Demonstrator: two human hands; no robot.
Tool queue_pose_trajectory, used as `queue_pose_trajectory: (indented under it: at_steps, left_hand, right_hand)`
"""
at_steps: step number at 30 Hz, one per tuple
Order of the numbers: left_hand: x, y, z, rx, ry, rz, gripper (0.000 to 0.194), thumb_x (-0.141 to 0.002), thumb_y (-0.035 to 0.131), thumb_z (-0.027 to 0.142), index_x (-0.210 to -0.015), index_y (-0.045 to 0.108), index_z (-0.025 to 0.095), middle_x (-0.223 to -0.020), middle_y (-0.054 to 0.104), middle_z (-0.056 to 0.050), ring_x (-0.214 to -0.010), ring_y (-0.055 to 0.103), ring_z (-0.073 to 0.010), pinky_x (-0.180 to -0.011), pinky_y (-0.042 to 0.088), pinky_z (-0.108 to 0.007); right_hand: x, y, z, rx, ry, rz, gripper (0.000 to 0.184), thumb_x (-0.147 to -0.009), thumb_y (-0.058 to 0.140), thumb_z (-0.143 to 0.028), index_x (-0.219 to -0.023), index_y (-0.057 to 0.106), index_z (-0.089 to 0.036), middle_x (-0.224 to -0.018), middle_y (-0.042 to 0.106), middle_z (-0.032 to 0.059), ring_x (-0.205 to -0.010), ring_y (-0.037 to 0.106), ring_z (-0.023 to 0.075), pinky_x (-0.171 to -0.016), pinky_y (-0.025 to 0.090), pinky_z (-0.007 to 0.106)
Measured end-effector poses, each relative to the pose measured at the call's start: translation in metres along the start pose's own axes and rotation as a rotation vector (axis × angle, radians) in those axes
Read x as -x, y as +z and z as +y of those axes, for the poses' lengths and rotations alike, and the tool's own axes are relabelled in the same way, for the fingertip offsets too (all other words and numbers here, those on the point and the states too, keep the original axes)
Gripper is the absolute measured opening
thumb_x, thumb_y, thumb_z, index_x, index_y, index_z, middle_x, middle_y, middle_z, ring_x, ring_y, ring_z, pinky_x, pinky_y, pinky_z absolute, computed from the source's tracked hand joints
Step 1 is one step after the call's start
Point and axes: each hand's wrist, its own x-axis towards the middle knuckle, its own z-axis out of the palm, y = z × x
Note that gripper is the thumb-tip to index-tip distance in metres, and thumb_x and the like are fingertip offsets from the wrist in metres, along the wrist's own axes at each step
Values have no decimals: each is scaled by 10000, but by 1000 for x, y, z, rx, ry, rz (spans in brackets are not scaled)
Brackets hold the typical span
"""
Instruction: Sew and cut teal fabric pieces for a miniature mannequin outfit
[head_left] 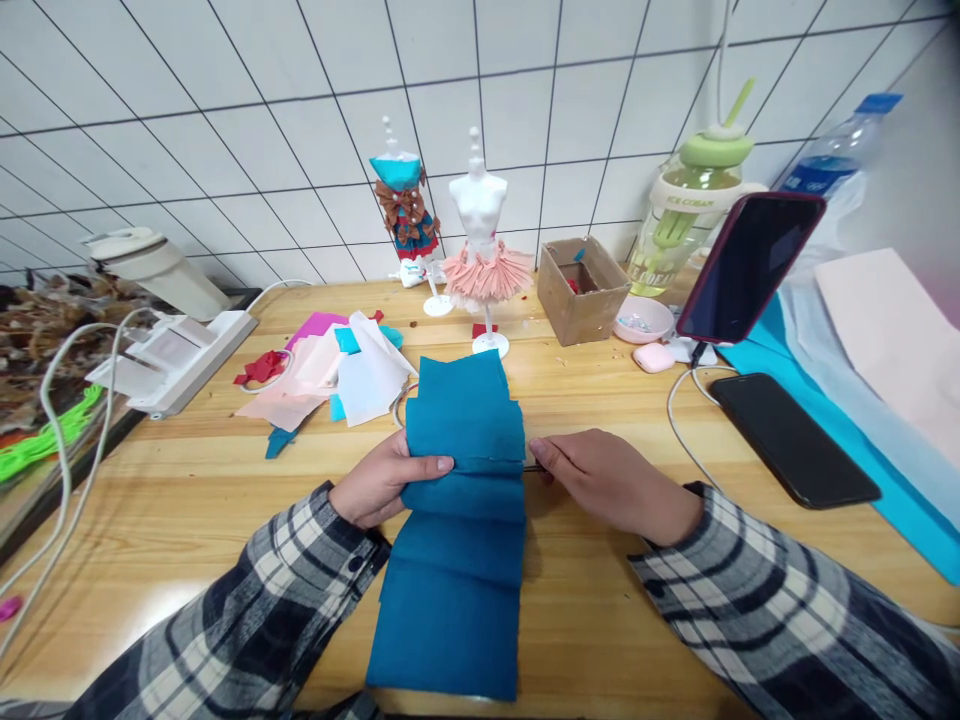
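Altogether, one table [585,620], wooden, beneath both hands. Paper [465,430]: one piece, deep blue, matt, creased crosswise into overlapping layers, edges uneven; lies between the hands, extending beyond and nearer than both. Mannequins [478,208]: two, white, dressed, beyond the hands. Hands: two, well apart; left hand [386,482] clamped on the paper's left edge, thumb uppermost; right hand [611,478] just beside the right edge, fingertips pinching a tool [534,468]. Phones [795,440]: two, right of the right hand. Box [576,308]: one, cardboard, beyond the right hand. Tool: one, thin, dark, mostly hidden.
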Motion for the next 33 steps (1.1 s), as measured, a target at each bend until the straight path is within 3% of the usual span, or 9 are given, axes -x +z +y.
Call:
queue_pose_trajectory:
  at_steps: [11,21,27,33]
  left_hand:
    - [-1,2,-2,-64,-12,58,459,-764,700,101,-1210,612,167,-1275,604,-124,-1160,583,-306,-992,475,-420]
    - [-1,3,-2,-67,1,63,476,-759,711,131,-1222,606,155,-1260,616,-134,-1154,586,-314,-1008,458,-446]
    - [-1,1,-3,-48,-1,-9,445,-796,672,124,-1232,601,179,-1272,611,-117,-1131,607,-296,-977,483,-423]
    - [-1,1,-4,-100,-8,41,417,-768,707,145,-1179,634,159,-1258,620,-124,-1113,617,-304,-977,477,-431]
  right_hand:
    - [-1,4,-1,-39,5,7,549,-980,170,-500,-771,583,-206,-766,662,34,-718,581,153,-630,326,266]
    - [1,5,-8,91,100,39,532,-985,160,-474,-800,592,-224,-800,681,32,-734,592,173,-591,286,274]
    - [2,6,-8,118,83,54,525,-984,156,-484,-797,576,-231,-794,681,22,-725,590,172,-596,275,279]
    - [2,8,-10,45,44,50,498,-988,169,-480,-799,551,-222,-792,671,19,-735,593,164,-614,300,269]
